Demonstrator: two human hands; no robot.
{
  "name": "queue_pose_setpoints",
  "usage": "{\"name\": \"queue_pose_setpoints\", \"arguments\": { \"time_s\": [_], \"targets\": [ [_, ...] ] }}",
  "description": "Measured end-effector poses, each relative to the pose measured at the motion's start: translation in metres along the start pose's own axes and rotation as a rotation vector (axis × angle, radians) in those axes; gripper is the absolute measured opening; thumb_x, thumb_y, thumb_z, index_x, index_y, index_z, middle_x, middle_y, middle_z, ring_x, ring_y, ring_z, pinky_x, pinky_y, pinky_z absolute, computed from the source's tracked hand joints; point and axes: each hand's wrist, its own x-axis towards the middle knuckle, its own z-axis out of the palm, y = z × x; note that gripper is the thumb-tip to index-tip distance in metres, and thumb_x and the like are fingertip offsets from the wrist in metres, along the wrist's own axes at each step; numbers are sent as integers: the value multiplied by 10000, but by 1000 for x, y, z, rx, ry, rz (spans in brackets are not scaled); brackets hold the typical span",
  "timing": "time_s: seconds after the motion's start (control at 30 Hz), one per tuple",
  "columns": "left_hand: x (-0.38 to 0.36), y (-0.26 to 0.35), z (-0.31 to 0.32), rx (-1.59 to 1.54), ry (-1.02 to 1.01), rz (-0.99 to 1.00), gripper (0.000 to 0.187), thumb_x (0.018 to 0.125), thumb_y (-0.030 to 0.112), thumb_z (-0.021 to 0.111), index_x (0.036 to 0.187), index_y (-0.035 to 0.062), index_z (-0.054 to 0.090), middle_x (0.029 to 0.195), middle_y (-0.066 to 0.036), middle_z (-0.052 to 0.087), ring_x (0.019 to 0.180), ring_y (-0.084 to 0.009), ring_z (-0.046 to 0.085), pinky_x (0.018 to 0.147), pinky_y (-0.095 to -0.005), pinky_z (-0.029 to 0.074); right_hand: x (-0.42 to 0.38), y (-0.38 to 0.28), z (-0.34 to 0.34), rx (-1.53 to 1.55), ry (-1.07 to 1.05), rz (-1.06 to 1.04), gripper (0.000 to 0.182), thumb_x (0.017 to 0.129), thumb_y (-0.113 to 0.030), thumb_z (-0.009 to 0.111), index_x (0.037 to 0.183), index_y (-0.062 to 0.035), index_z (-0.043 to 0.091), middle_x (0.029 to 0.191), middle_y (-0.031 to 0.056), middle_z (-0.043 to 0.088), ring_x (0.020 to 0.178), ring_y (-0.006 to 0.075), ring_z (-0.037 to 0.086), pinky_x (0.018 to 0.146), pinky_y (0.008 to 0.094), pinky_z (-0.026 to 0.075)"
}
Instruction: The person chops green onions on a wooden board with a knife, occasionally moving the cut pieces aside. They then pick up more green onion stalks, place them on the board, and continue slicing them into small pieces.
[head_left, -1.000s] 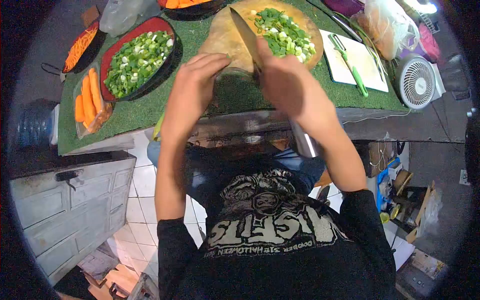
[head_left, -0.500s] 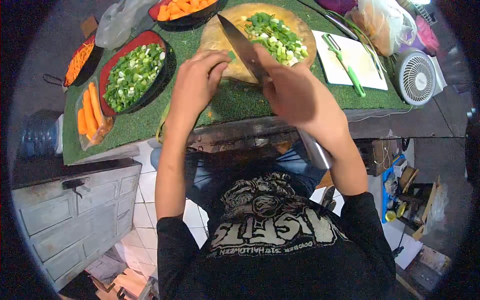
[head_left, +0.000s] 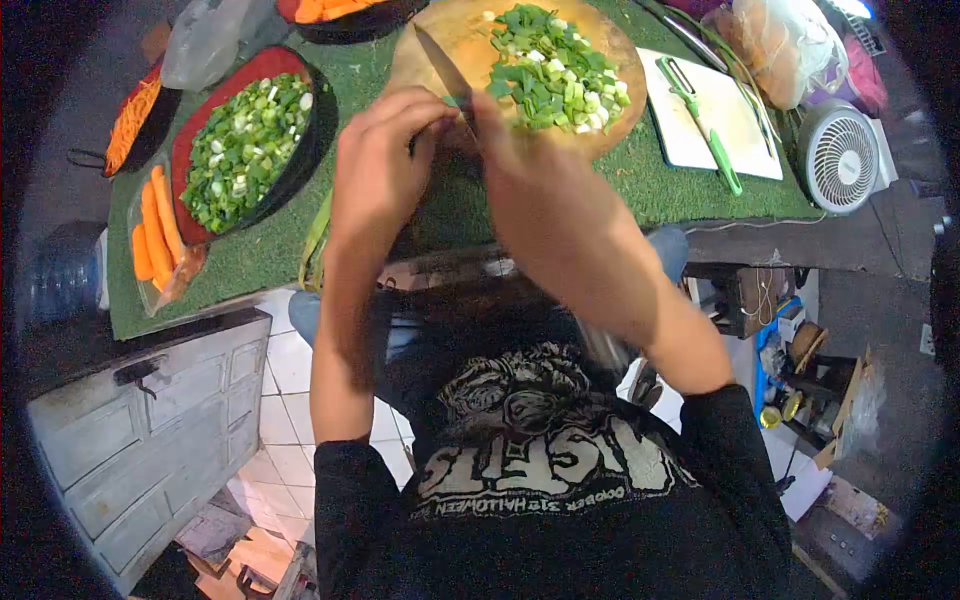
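Note:
My right hand is closed on a large knife, its blade pointing up and left over the round wooden board. Just left of the blade, my left hand has its fingers curled round a green onion piece, mostly hidden. Long green leaves hang below that hand at the table edge. Chopped green onion lies in a heap on the right part of the board. More of it fills a red and black bowl at the left.
Carrots lie in a clear tray at the left, near shredded carrot in a bowl. Cut carrot sits in another bowl at the top. Rightward are a green peeler on a white board, a fan and plastic bags.
My right hand and the knife have moved left, closer to my left hand. The view has shifted slightly, and the blade now stands nearer the board's left side.

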Motion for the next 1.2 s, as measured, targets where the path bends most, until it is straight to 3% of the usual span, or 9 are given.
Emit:
{"name": "queue_pose_setpoints", "arguments": {
  "time_s": [0.1,0.37,0.5,0.57,0.67,0.8,0.9,1.1,1.2],
  "targets": [
    [0,2,-6,-50,-30,21,132,832,11,694,959,23,729,959,-142,700,894,-325,680,813,-372,533,16,-8,-12,-2,-94,83,584,783,-80,615,1292,174,483,1058,251,668,689,263,677,627,387,542],
    [-5,0,-3,-27,14,-34,124,838,59,716,957,30,732,997,-131,711,929,-312,689,826,-364,532,-24,14,-11,697,102,270,594,866,-43,557,1419,57,366,747,284,627,731,473,633,666,523,499],
    [-7,6,-6,34,22,-25,114,841,81,721,942,31,740,985,-122,700,912,-311,681,822,-372,528,-17,0,-24,562,21,310,608,860,-48,570,1424,54,368,754,286,630,721,473,634,656,535,496],
    [-6,8,-7,64,9,-71,112,844,89,720,943,44,747,972,-116,688,893,-314,674,812,-378,525,-22,-4,-23,529,58,141,576,863,-31,484,1367,202,330,729,286,602,672,453,635,616,495,532],
    [-7,1,-5,71,-8,-86,132,845,96,738,974,73,756,1010,-96,692,929,-281,682,846,-339,526,-21,-6,-17,596,13,227,638,847,-57,586,1440,45,372,711,254,619,648,449,621,636,483,519],
    [-7,-5,-3,13,-15,-85,133,846,91,735,977,80,757,999,-96,685,913,-283,679,842,-340,525,-12,-8,-1,408,153,137,639,839,-54,587,1438,31,382,679,233,610,629,428,623,628,477,523],
    [-7,-2,-3,42,-16,-91,138,847,86,732,983,87,757,1000,-95,679,915,-281,678,838,-342,524,13,-2,4,361,-74,223,613,845,-67,577,1411,71,384,743,257,633,653,390,645,628,450,531],
    [-7,0,-7,32,-5,-50,121,849,108,718,961,77,752,947,-118,651,899,-321,643,808,-391,515,-10,10,17,352,182,112,532,863,-110,571,1306,160,457,790,268,669,673,329,680,642,378,538],
    [-6,-2,-7,61,-27,6,129,852,100,706,972,83,753,944,-116,650,891,-323,637,809,-399,510,-19,22,26,458,546,-84,544,857,-106,584,1337,121,469,750,250,670,658,358,673,642,401,529]
  ]
}}
